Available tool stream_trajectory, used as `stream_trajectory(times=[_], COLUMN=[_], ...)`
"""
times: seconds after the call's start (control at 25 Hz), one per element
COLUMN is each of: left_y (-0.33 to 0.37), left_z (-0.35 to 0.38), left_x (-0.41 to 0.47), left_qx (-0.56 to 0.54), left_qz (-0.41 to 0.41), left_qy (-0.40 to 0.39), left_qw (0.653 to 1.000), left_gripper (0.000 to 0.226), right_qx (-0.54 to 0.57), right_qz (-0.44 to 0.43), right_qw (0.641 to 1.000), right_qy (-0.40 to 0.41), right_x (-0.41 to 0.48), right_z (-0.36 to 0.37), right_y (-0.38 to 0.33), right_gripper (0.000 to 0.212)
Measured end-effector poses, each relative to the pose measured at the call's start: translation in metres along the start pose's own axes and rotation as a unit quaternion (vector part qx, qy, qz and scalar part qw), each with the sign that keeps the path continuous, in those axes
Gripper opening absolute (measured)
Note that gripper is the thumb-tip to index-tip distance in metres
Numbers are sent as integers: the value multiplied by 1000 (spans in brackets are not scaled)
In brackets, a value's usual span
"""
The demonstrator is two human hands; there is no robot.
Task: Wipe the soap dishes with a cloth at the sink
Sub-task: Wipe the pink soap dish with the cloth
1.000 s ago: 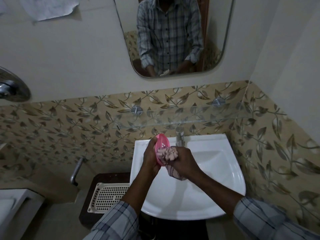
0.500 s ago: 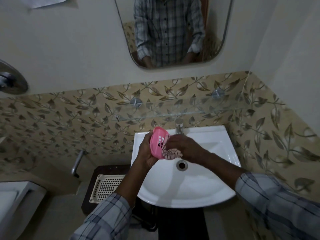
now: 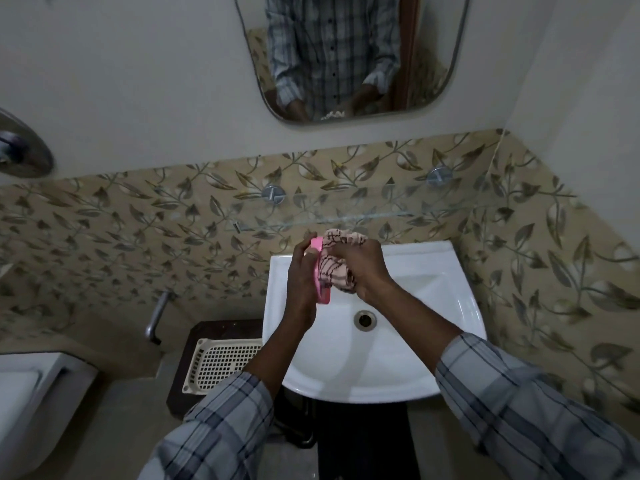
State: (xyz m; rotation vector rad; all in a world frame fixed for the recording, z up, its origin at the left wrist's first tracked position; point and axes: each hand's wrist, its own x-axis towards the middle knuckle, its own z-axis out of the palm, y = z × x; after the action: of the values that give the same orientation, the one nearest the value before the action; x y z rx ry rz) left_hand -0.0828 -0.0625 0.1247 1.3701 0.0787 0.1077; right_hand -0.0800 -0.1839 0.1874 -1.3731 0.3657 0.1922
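A pink soap dish point(image 3: 320, 278) is held on edge above the white sink point(image 3: 433, 299), gripped by my left hand point(image 3: 303, 275) from the left side. My right hand point(image 3: 363, 268) clutches a bunched pink cloth with dark lines point(image 3: 337, 261) and presses it against the dish's inner face. Most of the dish is hidden behind the cloth and my fingers; only its rim shows. The tap is hidden behind my hands.
A drain point(image 3: 364, 319) sits in the basin's middle. A glass shelf point(image 3: 346, 216) runs above the sink under a mirror point(image 3: 346, 57). A cream perforated basket point(image 3: 225, 362) rests on a dark stand at the left. A toilet point(image 3: 31, 403) is at far left.
The dish has turned more edge-on, and the cloth in my right hand has shifted up over its top. Both hands stay together over the back of the sink.
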Motion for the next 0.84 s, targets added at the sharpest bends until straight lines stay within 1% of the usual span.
stream_trajectory(times=[0.04, 0.08, 0.2, 0.28, 0.32, 0.36, 0.4, 0.44, 0.48, 0.52, 0.56, 0.6, 0.64, 0.68, 0.72, 0.76, 0.8, 0.84], left_y=[0, -1, -6, -6, -3, 0, 4, 8, 14, 21, 25, 28, 29, 30, 32, 34, 35, 34], left_z=[1, 2, 1, 4, 5, 5, 3, -1, -6, -13, -18, -22, -25, -26, -24, -23, -24, -25], left_x=[-3, -4, -8, -13, -15, -13, -7, 1, 10, 17, 19, 19, 16, 14, 12, 10, 10, 9], left_qx=[27, 48, 99, 119, 114, 104, 88, 45, -25, -102, -158, -194, -213, -219, -216, -208, -205, -212], left_qz=[17, 31, 71, 97, 94, 64, -11, -133, -271, -376, -433, -465, -484, -497, -509, -516, -520, -521], left_qy=[-8, -7, 17, 13, 19, 50, 101, 125, 102, 52, 7, -21, -41, -56, -66, -75, -77, -67], left_qw=[999, 998, 992, 988, 989, 991, 991, 982, 957, 920, 887, 864, 848, 837, 831, 827, 826, 824], left_gripper=[33, 33, 42, 46, 48, 51, 55, 63, 74, 81, 85, 86, 84, 75, 62, 50, 44, 42], right_qx=[7, -7, -25, -49, -90, -142, -190, -233, -271, -305, -337, -364, -390, -411, -421, -416, -409, -407], right_qz=[23, 27, 13, -5, -36, -78, -128, -184, -241, -295, -344, -388, -423, -443, -448, -444, -443, -451], right_qw=[1000, 1000, 999, 999, 995, 986, 972, 954, 931, 906, 876, 844, 814, 792, 784, 788, 791, 784], right_qy=[1, -8, -40, -4, 21, 43, 55, 50, 30, 2, -29, -59, -78, -88, -90, -93, -102, -126], right_x=[4, 4, 0, 1, 2, 3, 1, -4, -9, -13, -17, -18, -20, -21, -23, -24, -25, -28], right_z=[1, 2, 3, 2, 2, 1, 0, -2, -6, -10, -15, -21, -25, -27, -28, -28, -29, -30], right_y=[-8, -12, -12, -9, -6, -5, -2, 1, 5, 11, 18, 25, 32, 38, 43, 47, 51, 56], right_gripper=[22, 24, 42, 43, 39, 34, 31, 31, 33, 35, 38, 39, 41, 42, 42, 40, 37, 37])
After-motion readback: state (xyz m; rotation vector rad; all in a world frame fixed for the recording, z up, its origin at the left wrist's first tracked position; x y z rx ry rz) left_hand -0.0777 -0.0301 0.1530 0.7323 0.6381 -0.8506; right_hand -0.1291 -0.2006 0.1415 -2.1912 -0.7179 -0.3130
